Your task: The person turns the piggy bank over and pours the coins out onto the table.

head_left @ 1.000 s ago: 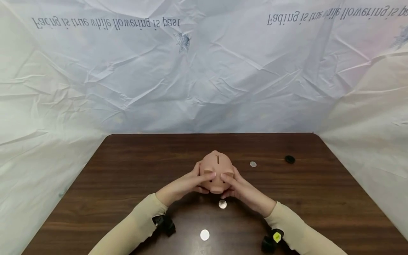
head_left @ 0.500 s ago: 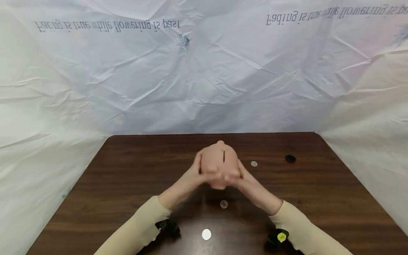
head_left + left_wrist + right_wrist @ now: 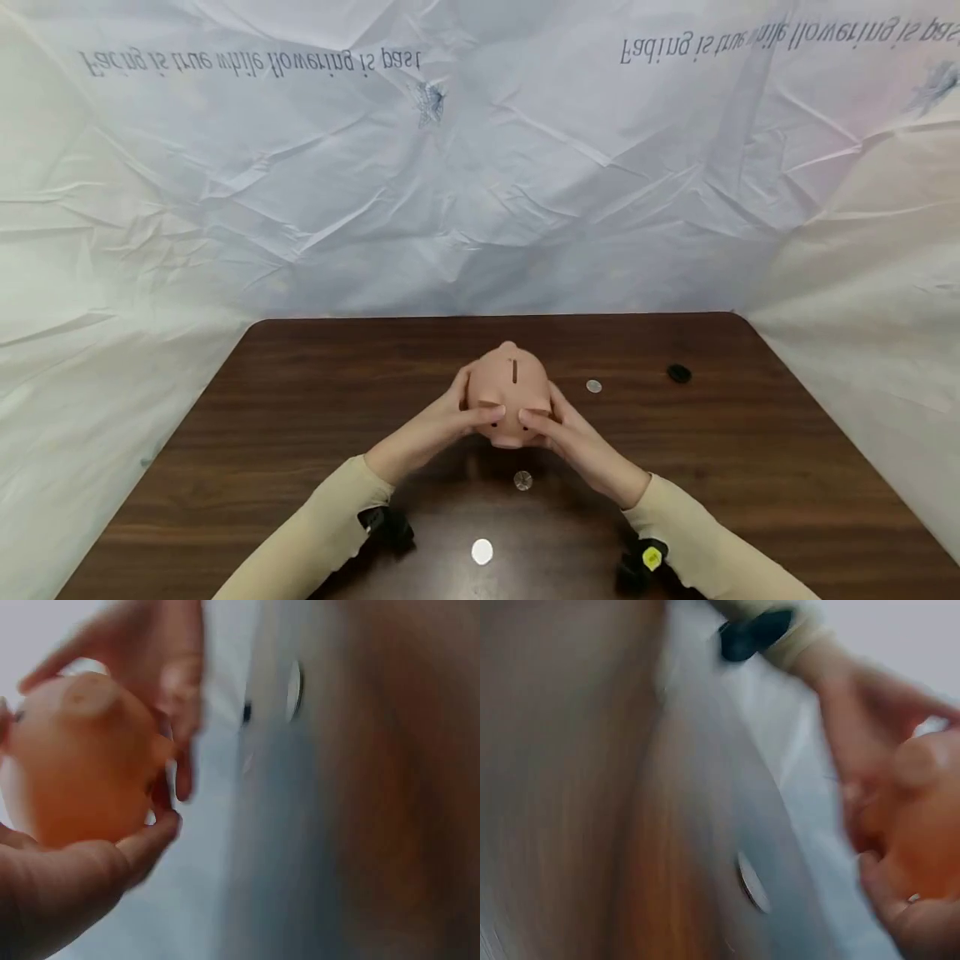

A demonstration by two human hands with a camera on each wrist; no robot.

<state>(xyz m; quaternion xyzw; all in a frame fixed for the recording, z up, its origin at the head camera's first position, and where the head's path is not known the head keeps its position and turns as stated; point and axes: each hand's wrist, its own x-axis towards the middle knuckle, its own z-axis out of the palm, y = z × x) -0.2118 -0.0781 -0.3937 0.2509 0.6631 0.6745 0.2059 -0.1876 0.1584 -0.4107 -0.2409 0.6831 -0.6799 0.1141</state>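
A pink piggy bank (image 3: pixel 517 379) is held between both hands over the middle of the table, its snout toward me and its coin slot on top. My left hand (image 3: pixel 442 425) grips its left side, thumb laid across the face by the eye. On the other side my right hand (image 3: pixel 581 446) grips it the same way. In the left wrist view the piggy bank (image 3: pixel 82 765) appears clear of the tabletop, fingers wrapped beneath. The right wrist view is blurred and shows part of the piggy bank (image 3: pixel 922 825) between the hands. A silver coin (image 3: pixel 522 481) lies just in front of it.
Another coin (image 3: pixel 594 386) lies to the right of the piggy bank, with a black round disc (image 3: pixel 679 373) farther right. A bright white round spot (image 3: pixel 482 552) shows near the front of the brown wooden table (image 3: pixel 300 392). White sheeting (image 3: pixel 480 208) hangs around the back and sides.
Both hands raised the piggy bank off the table and toward the back, then brought it partway down and slightly left. The grip stays the same, and the coins have not moved.
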